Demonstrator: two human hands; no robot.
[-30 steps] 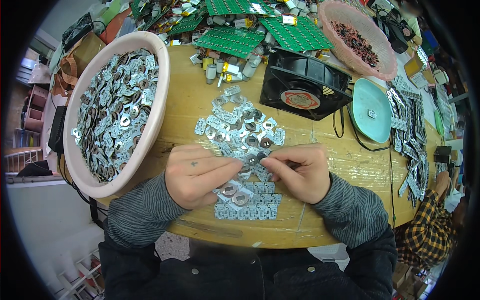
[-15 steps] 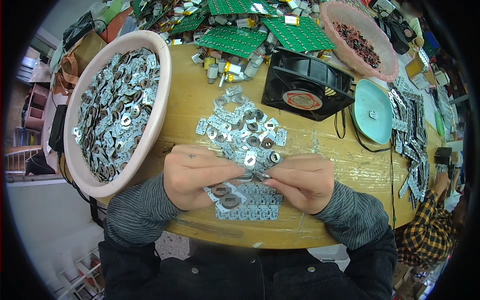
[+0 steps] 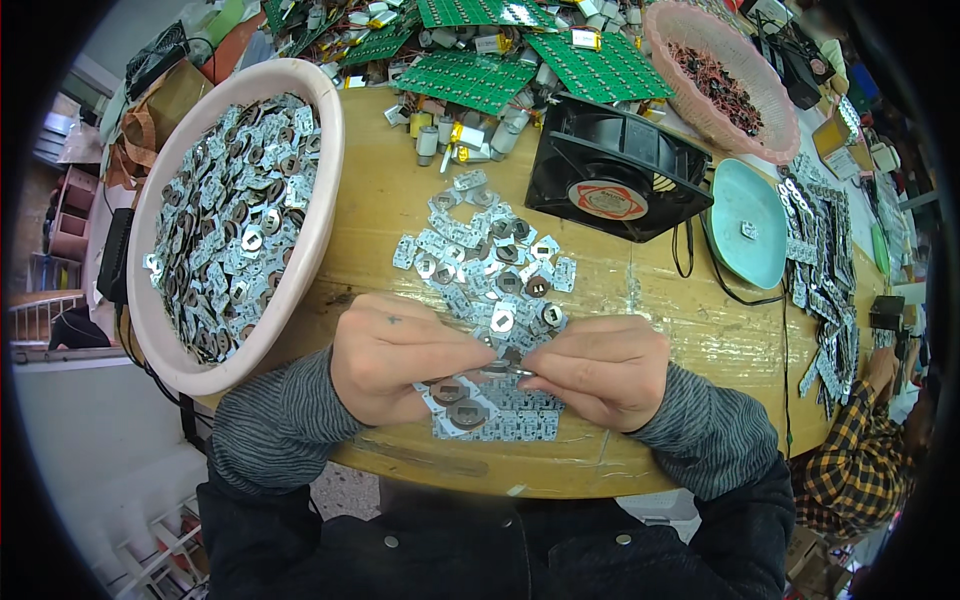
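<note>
My left hand (image 3: 410, 357) is closed, fingers pinched round a strip of small white circuit boards (image 3: 466, 413) with round dark discs; the strip hangs out below the palm. Its fingertips meet those of my right hand (image 3: 603, 368), which is also pinched, at a small circuit board (image 3: 508, 364) edge-on between them. The fingers partly hide that board. Under the hands lies a flat panel of small white boards (image 3: 520, 415). Just beyond the fingertips spreads a loose pile of small disc-bearing boards (image 3: 490, 255).
On the left stands a large pale basin (image 3: 330, 165) full of similar boards. A black fan (image 3: 610, 160) and a turquoise tray (image 3: 745, 262) lie to the right. Green circuit panels (image 3: 465, 82) and a pink basket (image 3: 785, 140) sit at the back. A person's checked sleeve (image 3: 850, 450) is at far right.
Both hands have shifted slightly, and the board between the fingertips has dropped a little toward me. The strip under my left hand has moved slightly right and down.
</note>
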